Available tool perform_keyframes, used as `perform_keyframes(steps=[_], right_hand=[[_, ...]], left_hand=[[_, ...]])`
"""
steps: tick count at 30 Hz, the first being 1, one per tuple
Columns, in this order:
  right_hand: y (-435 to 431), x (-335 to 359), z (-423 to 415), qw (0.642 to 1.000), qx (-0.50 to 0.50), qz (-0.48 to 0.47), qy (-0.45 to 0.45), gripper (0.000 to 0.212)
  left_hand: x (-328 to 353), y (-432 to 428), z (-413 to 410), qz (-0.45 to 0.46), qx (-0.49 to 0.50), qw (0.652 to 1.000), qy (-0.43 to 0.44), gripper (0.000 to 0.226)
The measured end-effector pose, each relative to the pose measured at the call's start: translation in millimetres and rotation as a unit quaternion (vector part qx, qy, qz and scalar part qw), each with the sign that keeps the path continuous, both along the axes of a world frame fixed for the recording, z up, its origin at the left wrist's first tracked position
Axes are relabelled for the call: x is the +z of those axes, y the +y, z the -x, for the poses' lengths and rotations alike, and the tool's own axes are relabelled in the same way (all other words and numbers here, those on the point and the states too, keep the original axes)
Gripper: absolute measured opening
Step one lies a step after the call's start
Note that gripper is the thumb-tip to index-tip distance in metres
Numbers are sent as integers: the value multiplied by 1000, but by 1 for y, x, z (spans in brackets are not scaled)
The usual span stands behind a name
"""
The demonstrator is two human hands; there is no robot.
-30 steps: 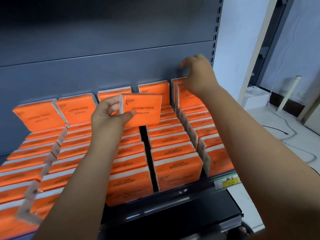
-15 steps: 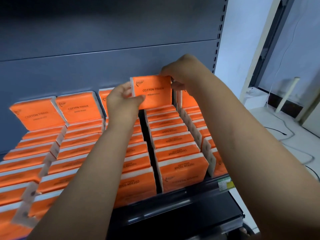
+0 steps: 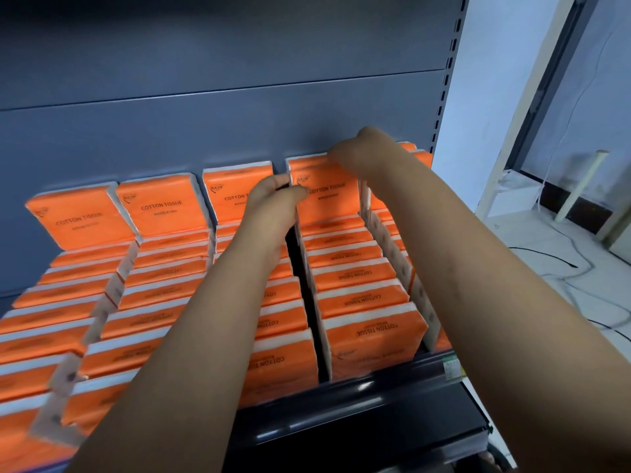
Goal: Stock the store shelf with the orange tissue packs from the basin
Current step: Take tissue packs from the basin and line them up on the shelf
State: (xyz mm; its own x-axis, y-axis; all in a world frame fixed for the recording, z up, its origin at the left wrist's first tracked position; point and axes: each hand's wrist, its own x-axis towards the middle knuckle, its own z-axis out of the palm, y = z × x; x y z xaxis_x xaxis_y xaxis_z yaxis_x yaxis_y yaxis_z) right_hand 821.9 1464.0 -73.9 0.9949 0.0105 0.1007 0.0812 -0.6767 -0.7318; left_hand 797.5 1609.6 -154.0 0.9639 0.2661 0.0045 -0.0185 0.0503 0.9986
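An orange tissue pack point(image 3: 327, 196) stands upright at the back of the fourth row on the shelf point(image 3: 358, 390), against another pack behind it. My left hand point(image 3: 276, 199) pinches its left edge. My right hand point(image 3: 362, 150) grips its top right corner, fingers curled over the top. Rows of orange packs point(image 3: 362, 302) fill the shelf from front to back, each row with an upright pack at the grey back panel. The basin is out of view.
A grey metal back panel point(image 3: 222, 97) rises behind the rows. The slotted upright point(image 3: 447, 80) marks the shelf's right end. Beyond it are a white wall, a white floor with black cables point(image 3: 560, 261) and a white pipe point(image 3: 580, 186). A dark gap point(image 3: 307, 302) separates two rows.
Both hands carried the pack rightward and back, from mid-air above the third row down into the back of the fourth row. My right hand left the far right row and took the pack's top.
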Motion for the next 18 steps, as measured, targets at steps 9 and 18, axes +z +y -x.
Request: perform_keyframes(steps=[9,18], right_hand=[[-1,-2,3,999,-3,-28,-15,10],[-3,-8,-7,997,-6,57,-46,15]], left_hand=[[1,3,5,74,-18,997,1,19],[1,6,6,101,-40,994,9,46]])
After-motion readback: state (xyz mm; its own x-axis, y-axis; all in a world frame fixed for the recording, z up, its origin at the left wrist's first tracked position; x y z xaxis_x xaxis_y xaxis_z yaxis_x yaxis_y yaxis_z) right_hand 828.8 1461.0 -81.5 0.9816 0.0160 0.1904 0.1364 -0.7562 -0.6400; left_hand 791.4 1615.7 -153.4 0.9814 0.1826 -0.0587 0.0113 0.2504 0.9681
